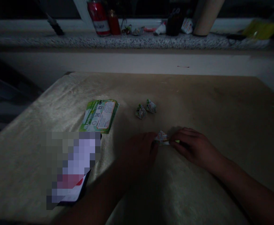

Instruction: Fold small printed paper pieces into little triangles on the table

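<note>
Between my two hands, low over the table, is a small folded piece of printed paper (161, 137) with a peaked top. My left hand (142, 147) pinches its left end, mostly in shadow. At the right end, the fingers of my right hand (193, 143) close on the paper, and a bit of yellow-green edge shows by them. Just beyond lie two small folded paper pieces, one on the left (141, 112) and one on the right (151, 106), close together. Their printed surfaces look similar to the held one.
A green printed packet (100, 115) lies left on the cloth-covered table (197, 93). Nearer me is a lit phone (78, 168), partly blurred out. Along the granite windowsill (139, 41) stand a red can (100, 18), a red candle-like jar (114, 23), a dark cup (175, 18) and a tan cylinder (208, 17).
</note>
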`<action>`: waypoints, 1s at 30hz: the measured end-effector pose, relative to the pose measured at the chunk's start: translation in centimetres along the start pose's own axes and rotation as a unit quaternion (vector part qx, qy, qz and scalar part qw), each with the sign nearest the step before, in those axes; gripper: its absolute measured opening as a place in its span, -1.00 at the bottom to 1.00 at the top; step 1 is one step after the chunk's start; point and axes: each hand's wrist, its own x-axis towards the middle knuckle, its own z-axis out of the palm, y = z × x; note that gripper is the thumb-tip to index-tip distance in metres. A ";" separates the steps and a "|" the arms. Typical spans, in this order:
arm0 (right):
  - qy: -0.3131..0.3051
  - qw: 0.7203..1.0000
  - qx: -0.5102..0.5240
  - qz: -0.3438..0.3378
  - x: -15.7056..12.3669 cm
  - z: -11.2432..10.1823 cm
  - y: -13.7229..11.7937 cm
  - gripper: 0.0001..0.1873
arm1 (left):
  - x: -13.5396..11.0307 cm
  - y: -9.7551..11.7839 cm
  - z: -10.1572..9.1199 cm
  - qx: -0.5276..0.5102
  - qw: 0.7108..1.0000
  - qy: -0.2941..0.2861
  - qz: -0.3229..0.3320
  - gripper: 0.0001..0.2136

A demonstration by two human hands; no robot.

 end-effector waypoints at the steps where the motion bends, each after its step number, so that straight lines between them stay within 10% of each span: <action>1: 0.004 1.000 -0.001 0.002 0.1 0.0 -0.1 -0.90 | 0.1 0.1 0.0 0.002 1.000 -0.004 -0.010 -0.76; 30: -0.030 0.994 -0.029 0.098 1.0 0.6 -0.9 -0.84 | 0.7 1.2 0.2 0.076 0.995 -0.049 -0.036 -0.71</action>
